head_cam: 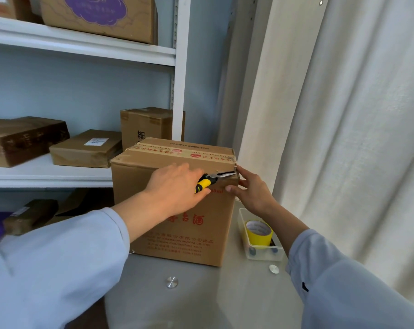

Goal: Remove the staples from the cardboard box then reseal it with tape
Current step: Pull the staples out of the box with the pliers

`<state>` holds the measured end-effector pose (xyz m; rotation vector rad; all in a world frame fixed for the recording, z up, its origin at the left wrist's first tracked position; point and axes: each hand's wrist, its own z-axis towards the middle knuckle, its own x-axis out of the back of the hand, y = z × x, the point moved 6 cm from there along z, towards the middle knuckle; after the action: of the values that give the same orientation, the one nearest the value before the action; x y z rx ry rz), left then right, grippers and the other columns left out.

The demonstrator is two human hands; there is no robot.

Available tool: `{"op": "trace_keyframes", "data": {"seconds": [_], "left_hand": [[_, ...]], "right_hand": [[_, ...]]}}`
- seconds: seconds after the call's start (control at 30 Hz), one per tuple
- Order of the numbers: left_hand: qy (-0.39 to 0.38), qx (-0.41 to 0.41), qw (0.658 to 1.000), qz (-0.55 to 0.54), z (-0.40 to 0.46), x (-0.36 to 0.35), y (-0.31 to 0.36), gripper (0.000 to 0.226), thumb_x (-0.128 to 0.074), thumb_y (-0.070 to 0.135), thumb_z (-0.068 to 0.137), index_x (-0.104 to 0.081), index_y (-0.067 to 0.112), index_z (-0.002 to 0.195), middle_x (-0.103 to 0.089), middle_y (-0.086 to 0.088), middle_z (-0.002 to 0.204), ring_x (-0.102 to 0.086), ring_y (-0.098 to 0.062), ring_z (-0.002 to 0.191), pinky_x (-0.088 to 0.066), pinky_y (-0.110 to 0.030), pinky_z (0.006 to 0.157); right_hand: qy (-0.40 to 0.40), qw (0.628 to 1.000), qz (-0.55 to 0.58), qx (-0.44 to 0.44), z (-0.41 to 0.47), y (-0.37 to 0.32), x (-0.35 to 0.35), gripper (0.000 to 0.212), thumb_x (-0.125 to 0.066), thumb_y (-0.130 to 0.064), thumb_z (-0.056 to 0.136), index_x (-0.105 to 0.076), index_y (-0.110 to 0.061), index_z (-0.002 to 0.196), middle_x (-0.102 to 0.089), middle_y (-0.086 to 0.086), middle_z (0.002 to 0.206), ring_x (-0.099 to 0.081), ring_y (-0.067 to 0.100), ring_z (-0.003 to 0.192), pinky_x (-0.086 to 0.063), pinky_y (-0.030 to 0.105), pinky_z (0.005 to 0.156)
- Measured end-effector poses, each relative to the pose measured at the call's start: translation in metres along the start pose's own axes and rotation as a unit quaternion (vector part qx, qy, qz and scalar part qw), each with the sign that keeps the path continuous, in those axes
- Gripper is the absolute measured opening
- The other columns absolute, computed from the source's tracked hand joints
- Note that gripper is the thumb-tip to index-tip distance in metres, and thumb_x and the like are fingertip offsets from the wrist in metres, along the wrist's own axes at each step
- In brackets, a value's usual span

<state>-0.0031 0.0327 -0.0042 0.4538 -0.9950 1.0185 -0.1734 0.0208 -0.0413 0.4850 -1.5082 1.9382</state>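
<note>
The left hand (175,186) grips yellow pliers (209,181) at the box's (177,210) top right corner. The right hand (248,193) pinches that corner. Pliers could slip and poke fingers.

Both arms reach forward from the near edge in pale blue-grey sleeves pushed back from the wrists. The left hand (177,188), back of the hand up, has its fingers curled round a yellow-and-black handled tool that points right. Just to its right, the right hand (251,188) pinches an edge between thumb and fingertips, wrist bent slightly down.
</note>
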Motion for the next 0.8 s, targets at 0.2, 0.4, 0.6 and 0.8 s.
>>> {"op": "trace_keyframes", "data": {"seconds": [0.2,0.4,0.6,0.8], "left_hand": [[0.007,-0.012,0.999,0.032,0.0027,0.0031,0.0025,0.042,-0.037,0.053,0.096,-0.049,0.026,0.126,-0.060,-0.002,0.108,-0.058,-0.021,0.099,-0.047,-0.032,0.074],[-0.002,0.016,0.999,-0.028,-0.0003,-0.0042,-0.0021,0.045,-0.039,0.052,0.095,-0.048,0.030,0.133,-0.064,-0.002,0.113,-0.060,-0.025,0.101,-0.049,-0.035,0.079],[-0.004,0.032,0.996,-0.086,-0.0032,-0.0062,-0.0016,0.048,-0.042,0.051,0.095,-0.043,0.032,0.139,-0.065,-0.001,0.112,-0.061,-0.022,0.099,-0.051,-0.035,0.081],[0.022,0.019,0.999,-0.034,-0.0053,-0.0012,-0.0001,0.052,-0.040,0.051,0.095,-0.034,0.032,0.143,-0.058,-0.004,0.111,-0.058,-0.023,0.098,-0.049,-0.035,0.079]], "right_hand": [[-0.001,1.000,0.000,0.001,0.0000,0.0008,-0.0005,0.059,-0.061,-0.020,0.092,-0.036,-0.026,0.145,-0.058,0.003,0.132,-0.050,0.026,0.129,-0.042,0.049,0.105],[0.002,1.000,0.010,-0.009,-0.0002,0.0016,0.0003,0.062,-0.063,-0.018,0.092,-0.034,-0.022,0.146,-0.058,0.003,0.132,-0.049,0.025,0.129,-0.041,0.045,0.107],[0.005,1.000,0.003,-0.013,-0.0009,0.0014,-0.0001,0.063,-0.063,-0.019,0.091,-0.033,-0.023,0.147,-0.059,0.004,0.130,-0.050,0.026,0.128,-0.042,0.045,0.106],[0.001,1.000,0.012,-0.021,-0.0018,0.0009,-0.0015,0.064,-0.063,-0.019,0.091,-0.032,-0.023,0.148,-0.060,0.005,0.130,-0.050,0.026,0.128,-0.042,0.047,0.106]]}}
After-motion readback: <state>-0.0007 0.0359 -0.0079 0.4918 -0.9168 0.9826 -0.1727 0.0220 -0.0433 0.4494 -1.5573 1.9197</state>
